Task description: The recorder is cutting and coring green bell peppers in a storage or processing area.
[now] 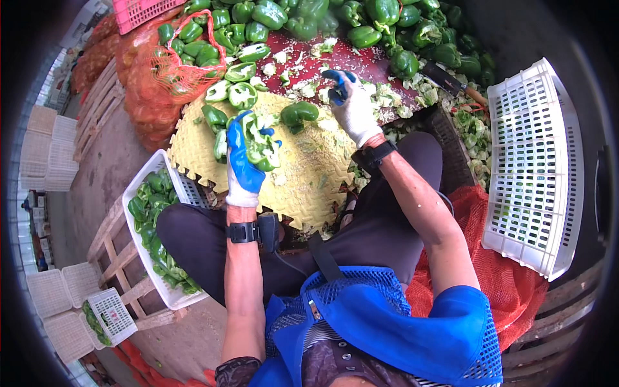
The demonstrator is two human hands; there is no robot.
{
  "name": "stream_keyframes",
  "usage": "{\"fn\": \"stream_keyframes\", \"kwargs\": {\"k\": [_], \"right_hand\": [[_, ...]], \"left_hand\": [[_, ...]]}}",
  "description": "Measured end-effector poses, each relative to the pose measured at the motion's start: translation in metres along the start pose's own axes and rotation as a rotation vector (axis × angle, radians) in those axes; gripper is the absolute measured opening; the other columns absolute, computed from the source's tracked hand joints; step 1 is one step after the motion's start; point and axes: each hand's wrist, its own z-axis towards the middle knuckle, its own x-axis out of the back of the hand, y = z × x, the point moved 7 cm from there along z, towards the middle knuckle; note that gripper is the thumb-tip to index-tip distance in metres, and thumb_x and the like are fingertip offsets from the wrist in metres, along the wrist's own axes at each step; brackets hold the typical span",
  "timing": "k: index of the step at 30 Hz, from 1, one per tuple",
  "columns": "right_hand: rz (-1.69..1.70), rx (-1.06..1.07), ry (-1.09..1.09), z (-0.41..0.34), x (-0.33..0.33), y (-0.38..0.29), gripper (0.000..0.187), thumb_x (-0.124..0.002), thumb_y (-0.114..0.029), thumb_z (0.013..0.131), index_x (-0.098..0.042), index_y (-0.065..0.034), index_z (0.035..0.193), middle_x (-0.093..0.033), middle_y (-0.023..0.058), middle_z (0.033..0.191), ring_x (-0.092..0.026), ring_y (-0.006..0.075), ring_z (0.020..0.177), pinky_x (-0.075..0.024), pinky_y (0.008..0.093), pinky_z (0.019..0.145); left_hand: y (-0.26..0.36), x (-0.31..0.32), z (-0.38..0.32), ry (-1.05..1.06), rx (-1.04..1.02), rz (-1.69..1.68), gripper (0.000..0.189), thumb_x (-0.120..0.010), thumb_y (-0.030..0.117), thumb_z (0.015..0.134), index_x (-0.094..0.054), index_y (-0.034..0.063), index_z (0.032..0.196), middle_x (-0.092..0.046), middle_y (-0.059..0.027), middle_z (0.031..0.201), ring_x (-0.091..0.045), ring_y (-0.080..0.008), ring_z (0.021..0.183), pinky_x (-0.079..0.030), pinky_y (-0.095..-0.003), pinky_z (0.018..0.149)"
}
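Observation:
My left hand (244,162), in a white glove with a blue coated palm, holds cut-open green bell pepper pieces (261,145) above a yellow foam mat (300,179). More halved peppers (243,96) rest at the mat's upper left, and one green pepper (300,114) lies between my hands. My right hand (352,104), gloved the same way, is raised over the scattered cores and seeds (382,96) on a red surface (280,43). Its fingers are apart and I see nothing in them. Whole green peppers (382,14) are heaped at the far side.
A white crate of cut peppers (154,232) stands left of my knee, near an orange mesh sack (159,96). To the right are a cleaver (449,82), an upright white plastic crate (527,169) and a red mesh sack (464,251). A pink crate (145,12) sits at the upper left.

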Motion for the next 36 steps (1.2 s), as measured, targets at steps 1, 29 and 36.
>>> {"fn": "stream_keyframes", "kwargs": {"k": [1, 29, 36], "right_hand": [[-0.005, -0.002, -0.001, -0.001, -0.002, 0.004, 0.034, -0.064, -0.005, 0.083, -0.06, -0.0117, 0.117, -0.06, 0.0154, 0.104, -0.062, 0.0325, 0.087, -0.0514, 0.0362, 0.078], [0.479, 0.031, -0.189, -0.022, -0.056, -0.036, 0.05, -0.062, -0.011, 0.087, -0.046, -0.0106, 0.135, -0.065, 0.0119, 0.107, -0.064, 0.0241, 0.085, -0.0529, 0.0338, 0.074], [0.797, -0.306, -0.437, -0.045, -0.072, -0.028, 0.046, -0.057, -0.02, 0.095, -0.043, -0.0066, 0.137, -0.06, 0.0041, 0.12, -0.061, 0.0157, 0.101, -0.0513, 0.0297, 0.085]], "left_hand": [[0.013, -0.013, -0.006, -0.048, -0.139, 0.157, 0.043, -0.055, 0.048, 0.092, -0.057, 0.0158, 0.121, -0.059, -0.0071, 0.109, -0.06, -0.0247, 0.096, -0.051, -0.0452, 0.084], [-0.016, -0.005, 0.007, 0.214, -0.182, 0.006, 0.028, -0.058, 0.03, 0.095, -0.058, 0.0103, 0.115, -0.062, -0.0019, 0.103, -0.063, -0.0143, 0.086, -0.054, -0.0298, 0.07], [0.009, -0.03, -0.009, 0.02, -0.23, 0.294, 0.03, -0.067, 0.017, 0.089, -0.06, 0.0055, 0.116, -0.061, -0.0009, 0.107, -0.057, -0.0082, 0.093, -0.048, -0.0239, 0.081]]}}
